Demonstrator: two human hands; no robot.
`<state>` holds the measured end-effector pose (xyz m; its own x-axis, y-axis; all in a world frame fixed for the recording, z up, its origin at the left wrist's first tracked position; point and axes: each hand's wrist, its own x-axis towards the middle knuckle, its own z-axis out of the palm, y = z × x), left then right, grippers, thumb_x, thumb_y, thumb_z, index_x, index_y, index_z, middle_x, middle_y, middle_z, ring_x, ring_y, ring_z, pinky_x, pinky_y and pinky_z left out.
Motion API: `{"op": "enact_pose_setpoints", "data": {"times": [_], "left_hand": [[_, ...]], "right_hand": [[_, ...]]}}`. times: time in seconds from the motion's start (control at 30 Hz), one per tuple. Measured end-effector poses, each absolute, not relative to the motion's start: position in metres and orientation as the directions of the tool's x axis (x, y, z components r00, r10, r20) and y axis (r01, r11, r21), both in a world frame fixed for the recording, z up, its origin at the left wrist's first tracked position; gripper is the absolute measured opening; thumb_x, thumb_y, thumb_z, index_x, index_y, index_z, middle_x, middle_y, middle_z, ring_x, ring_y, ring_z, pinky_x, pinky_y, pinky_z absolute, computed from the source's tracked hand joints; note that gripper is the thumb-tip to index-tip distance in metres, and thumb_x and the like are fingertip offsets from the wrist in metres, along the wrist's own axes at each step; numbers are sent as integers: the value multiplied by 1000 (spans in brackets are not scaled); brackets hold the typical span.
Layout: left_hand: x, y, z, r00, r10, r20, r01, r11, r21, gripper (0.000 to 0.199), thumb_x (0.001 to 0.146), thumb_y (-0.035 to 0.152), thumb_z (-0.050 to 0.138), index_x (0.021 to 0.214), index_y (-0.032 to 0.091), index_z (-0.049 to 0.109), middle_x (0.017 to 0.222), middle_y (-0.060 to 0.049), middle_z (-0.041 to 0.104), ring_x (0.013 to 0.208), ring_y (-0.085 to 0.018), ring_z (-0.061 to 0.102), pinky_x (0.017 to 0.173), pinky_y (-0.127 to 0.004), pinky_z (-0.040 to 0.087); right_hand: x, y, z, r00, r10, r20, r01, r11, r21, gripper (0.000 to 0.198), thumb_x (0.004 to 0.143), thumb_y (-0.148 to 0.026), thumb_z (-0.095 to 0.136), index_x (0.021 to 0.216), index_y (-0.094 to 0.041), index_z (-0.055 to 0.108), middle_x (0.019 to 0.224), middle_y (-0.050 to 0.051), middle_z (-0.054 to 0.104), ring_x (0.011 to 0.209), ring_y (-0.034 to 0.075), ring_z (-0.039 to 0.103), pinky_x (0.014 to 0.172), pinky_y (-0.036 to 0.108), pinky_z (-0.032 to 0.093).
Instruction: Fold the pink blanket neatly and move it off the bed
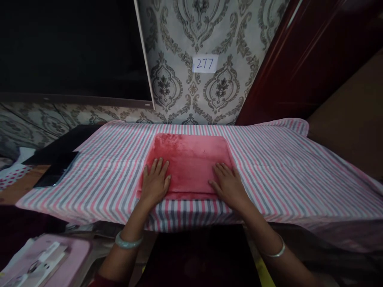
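The red folded cloth (191, 163) lies flat on a striped cloth (287, 171) spread over the table (14, 191), its near edge close to the table's front, probably so that both arms reach it without stretching; the left hand (155, 181) rests palm down on its near left part and the right hand (229, 185) on its near right part, each with fingers apart and clamped on nothing, a stance that seems meant to keep the layers flat and level; the striped cloth likely serves as a clean cover beneath it; on the wall (191, 95) beyond the red folded cloth, a white card (205, 63) reads "277" in handwritten figures, set where it shows plainly; the dark screen (72, 48), beyond and left of it, bears marks on its lower frame too small to read; the dark flat device (56, 171) to its left shows no legible brand.
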<state>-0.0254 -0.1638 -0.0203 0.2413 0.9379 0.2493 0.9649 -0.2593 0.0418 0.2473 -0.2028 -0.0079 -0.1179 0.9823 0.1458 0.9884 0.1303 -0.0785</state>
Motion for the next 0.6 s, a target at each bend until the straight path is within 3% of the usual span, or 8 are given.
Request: {"op": "enact_pose_setpoints", "data": {"times": [0.13, 0.3, 0.43, 0.6], "left_hand": [[-23, -150, 7, 255, 953, 163, 957, -273, 96, 58, 98, 34, 42, 153, 15, 41, 162, -14, 35, 152, -31, 28, 121, -57, 25], [0, -105, 37, 283, 942, 183, 947, -304, 100, 59, 100, 35, 37, 155, 15, 38, 162, -14, 34, 152, -30, 26, 122, -59, 19], [14, -77, 22, 231, 963, 138, 969, -240, 52, 61, 102, 43, 35, 157, 20, 34, 167, -11, 24, 154, -37, 15, 119, -69, 12], [13, -73, -1, 214, 968, 132, 975, -220, 38, 61, 102, 48, 31, 159, 26, 31, 167, -7, 23, 155, -36, 14, 119, -70, 12]], "right_hand": [[224, -171, 23, -196, 956, 219, 968, 224, -114, 59, 102, -41, 40, 156, -19, 37, 163, 14, 33, 150, 34, 30, 119, 57, 22], [185, -106, 41, -279, 947, 156, 945, 300, -132, 56, 103, -39, 39, 157, -25, 34, 167, 11, 24, 154, 32, 21, 120, 59, 19], [183, -75, 23, -234, 963, 136, 952, 256, -170, 56, 103, -44, 38, 156, -28, 36, 167, 7, 26, 153, 32, 22, 120, 61, 18], [203, -72, -2, -105, 975, 196, 970, 143, -195, 58, 103, -50, 35, 156, -26, 38, 166, 8, 29, 153, 31, 22, 121, 57, 17]]}}
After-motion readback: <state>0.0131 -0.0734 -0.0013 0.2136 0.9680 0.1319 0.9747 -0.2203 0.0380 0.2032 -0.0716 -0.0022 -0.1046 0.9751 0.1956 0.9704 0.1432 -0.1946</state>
